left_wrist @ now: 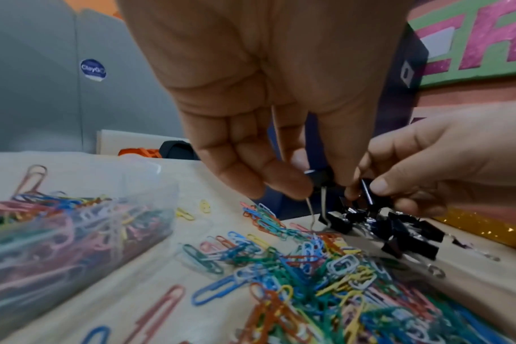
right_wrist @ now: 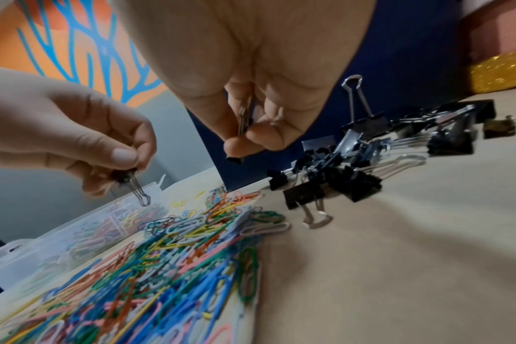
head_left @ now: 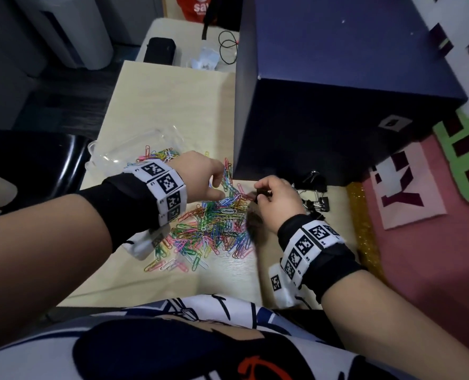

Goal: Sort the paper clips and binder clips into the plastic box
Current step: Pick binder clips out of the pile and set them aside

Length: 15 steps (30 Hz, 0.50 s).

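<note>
A heap of coloured paper clips [head_left: 214,226] [left_wrist: 324,279] [right_wrist: 162,267] covers the middle of the table. Behind it on the left stands the clear plastic box [head_left: 110,152] [left_wrist: 151,170] [right_wrist: 59,244], partly filled with paper clips. Black binder clips [head_left: 317,202] [left_wrist: 404,235] [right_wrist: 339,177] lie in a pile at the right. My left hand [head_left: 217,185] [left_wrist: 318,183] [right_wrist: 127,163] pinches one small black binder clip [left_wrist: 320,178] above the paper clips. My right hand [head_left: 260,192] [left_wrist: 368,186] [right_wrist: 242,142] pinches another binder clip [right_wrist: 245,121] close beside it.
A big dark blue box [head_left: 337,91] stands right behind the clips and walls off the far right of the table. A gold glitter strip [head_left: 362,223] and pink board border the right edge. A black chair [head_left: 30,165] sits left of the table.
</note>
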Motion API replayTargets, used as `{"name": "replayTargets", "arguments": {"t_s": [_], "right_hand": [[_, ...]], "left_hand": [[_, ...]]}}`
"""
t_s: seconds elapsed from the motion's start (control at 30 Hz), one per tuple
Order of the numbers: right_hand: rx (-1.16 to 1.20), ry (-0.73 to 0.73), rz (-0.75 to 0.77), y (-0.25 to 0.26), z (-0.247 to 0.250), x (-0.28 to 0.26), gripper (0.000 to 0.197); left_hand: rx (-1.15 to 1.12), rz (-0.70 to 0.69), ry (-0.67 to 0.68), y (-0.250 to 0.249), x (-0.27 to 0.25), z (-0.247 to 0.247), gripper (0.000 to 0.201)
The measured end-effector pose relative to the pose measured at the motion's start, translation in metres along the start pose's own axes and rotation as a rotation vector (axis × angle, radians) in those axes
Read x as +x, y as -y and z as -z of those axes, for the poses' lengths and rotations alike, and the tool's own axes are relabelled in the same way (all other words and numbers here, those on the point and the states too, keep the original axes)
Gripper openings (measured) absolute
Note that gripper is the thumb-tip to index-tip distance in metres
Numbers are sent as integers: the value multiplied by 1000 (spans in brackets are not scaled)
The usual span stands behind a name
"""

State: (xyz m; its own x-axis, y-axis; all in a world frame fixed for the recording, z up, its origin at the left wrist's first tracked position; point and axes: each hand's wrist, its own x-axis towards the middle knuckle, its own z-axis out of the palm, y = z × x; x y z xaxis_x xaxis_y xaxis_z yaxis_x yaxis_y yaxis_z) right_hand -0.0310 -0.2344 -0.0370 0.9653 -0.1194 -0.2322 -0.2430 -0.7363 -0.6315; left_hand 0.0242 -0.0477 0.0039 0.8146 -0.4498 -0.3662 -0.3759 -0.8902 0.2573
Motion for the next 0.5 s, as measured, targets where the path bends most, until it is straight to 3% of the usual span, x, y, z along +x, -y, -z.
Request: {"name": "replayTargets", "arguments": {"t_s": [0.17,0.3,0.4,0.5], "right_hand": [[4,-143,-85,-12,12,-2,24],[-25,-262,-133,-19,18,-4,31],[-104,-310,-133,-22,16,-8,36],[-149,-316,-61,-20,12,-14,35]], "left_hand": [[-134,-87,-53,-24,1,-4,16],[-519,-101,-98,-50,5,-16,45],[-301,-122,-53,-50,10,-27,54],[-46,-47,18,-34,9,-41,54]]}}
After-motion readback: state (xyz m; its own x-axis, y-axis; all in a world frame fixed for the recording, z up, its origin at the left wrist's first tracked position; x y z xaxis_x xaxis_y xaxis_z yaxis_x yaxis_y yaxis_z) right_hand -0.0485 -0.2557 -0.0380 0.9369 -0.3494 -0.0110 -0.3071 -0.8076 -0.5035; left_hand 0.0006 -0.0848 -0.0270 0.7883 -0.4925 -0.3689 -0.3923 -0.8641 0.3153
